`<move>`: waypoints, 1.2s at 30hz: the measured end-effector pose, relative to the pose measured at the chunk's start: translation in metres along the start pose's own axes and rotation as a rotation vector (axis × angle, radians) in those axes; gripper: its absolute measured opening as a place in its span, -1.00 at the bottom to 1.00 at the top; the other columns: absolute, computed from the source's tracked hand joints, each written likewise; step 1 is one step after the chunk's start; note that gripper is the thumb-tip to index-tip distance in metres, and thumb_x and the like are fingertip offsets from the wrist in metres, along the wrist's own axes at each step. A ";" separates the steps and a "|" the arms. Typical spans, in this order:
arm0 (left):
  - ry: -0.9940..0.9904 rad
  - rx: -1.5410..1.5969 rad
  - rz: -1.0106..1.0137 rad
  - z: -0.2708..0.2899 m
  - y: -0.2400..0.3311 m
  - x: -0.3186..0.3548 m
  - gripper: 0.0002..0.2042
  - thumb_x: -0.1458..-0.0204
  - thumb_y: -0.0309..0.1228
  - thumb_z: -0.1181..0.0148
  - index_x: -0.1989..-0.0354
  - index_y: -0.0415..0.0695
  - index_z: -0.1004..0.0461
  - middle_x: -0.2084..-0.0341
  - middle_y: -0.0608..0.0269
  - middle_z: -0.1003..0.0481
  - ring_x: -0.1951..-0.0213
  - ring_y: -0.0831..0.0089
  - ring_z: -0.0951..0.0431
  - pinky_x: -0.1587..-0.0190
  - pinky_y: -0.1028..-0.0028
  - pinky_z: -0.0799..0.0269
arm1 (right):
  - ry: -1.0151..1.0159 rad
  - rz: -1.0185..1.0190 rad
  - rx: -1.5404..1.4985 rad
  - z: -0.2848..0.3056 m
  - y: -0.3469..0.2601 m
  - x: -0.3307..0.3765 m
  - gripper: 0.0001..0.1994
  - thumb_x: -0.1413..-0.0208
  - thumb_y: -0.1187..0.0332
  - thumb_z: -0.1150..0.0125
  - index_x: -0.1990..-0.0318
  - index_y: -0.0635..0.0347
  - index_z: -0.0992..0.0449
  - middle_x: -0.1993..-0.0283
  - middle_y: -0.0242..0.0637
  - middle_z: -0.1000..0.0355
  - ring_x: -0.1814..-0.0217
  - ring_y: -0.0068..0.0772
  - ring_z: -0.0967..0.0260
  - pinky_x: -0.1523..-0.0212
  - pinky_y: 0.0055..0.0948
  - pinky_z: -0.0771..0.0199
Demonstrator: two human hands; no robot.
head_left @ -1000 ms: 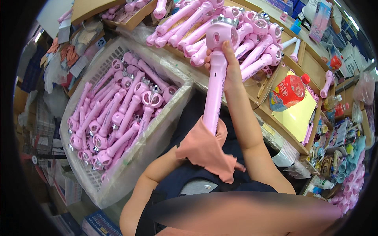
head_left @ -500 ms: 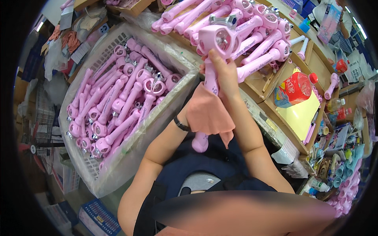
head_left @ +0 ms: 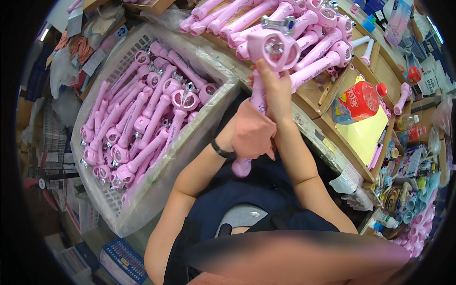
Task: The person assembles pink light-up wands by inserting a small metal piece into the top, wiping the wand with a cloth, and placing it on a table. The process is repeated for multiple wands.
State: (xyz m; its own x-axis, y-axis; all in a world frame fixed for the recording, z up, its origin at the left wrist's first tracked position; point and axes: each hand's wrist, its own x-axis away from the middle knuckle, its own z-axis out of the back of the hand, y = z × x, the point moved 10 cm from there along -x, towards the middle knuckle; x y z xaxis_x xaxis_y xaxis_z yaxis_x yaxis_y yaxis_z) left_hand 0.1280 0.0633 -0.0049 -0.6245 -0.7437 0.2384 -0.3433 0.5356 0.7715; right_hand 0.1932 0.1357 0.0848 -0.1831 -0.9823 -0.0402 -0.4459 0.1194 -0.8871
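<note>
A pink toy wand (head_left: 242,167) with a round, open-sided head and a silver crown-like top is held up in front of me. My right hand (head_left: 276,92) is closed round its handle just below the head, the thumb lying along the front. Lower on the handle, my left hand (head_left: 230,136) holds a salmon-coloured cloth (head_left: 254,130) wrapped about the wand. That cloth hides most of my left fingers. Below it pokes the wand's rounded pink end.
To the left, a white plastic basket (head_left: 178,166) lined with clear film holds many similar wands. More pink wands (head_left: 313,71) are heaped on the workbench ahead. A red-labelled bottle (head_left: 359,102) stands on yellow paper (head_left: 368,137) in a wooden tray at right.
The wand has shifted slightly right and up. The cloth, which hung loose and spread, is now bunched more tightly round the handle. My right hand keeps its grip.
</note>
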 end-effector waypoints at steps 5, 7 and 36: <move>0.279 -0.115 -0.075 0.015 -0.016 0.019 -0.71 -0.14 -0.33 -0.16 0.02 -0.18 -0.39 0.30 0.10 -0.55 0.33 0.18 -0.62 0.28 0.26 -0.51 | 0.033 0.134 0.051 0.009 -0.030 -0.010 -0.63 -0.16 0.24 -0.37 0.04 0.31 -0.43 0.30 -0.24 -0.49 0.39 -0.44 -0.50 0.39 -0.45 -0.58; 0.603 -1.309 -0.357 0.002 0.017 0.055 -0.51 0.00 -0.23 -0.33 -0.04 -0.23 -0.35 0.27 0.00 -0.55 0.26 0.06 -0.63 0.26 0.22 -0.50 | 0.028 0.200 -0.071 0.019 -0.049 -0.020 -0.57 -0.08 0.34 -0.44 0.00 0.32 -0.38 0.26 -0.21 -0.51 0.40 -0.52 -0.48 0.41 -0.51 -0.56; 0.045 -0.009 0.157 -0.047 -0.087 0.022 -0.14 0.05 0.51 0.28 0.37 -0.25 -0.35 0.63 0.12 -0.33 0.56 0.34 -0.30 0.43 0.42 -0.23 | -0.018 0.752 1.868 0.220 -0.046 0.169 -0.63 0.11 0.20 -0.50 0.09 -0.04 -0.64 0.04 -0.35 -0.51 -0.01 -0.24 -0.43 -0.10 -0.19 -0.28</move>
State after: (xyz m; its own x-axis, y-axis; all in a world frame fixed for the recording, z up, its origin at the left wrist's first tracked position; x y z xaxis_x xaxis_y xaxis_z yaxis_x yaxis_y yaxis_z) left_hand 0.1769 -0.0181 -0.0391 -0.6378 -0.6685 0.3824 -0.2373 0.6430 0.7282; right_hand 0.3753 -0.0677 0.0174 0.1488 -0.8204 -0.5521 0.9851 0.1716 0.0105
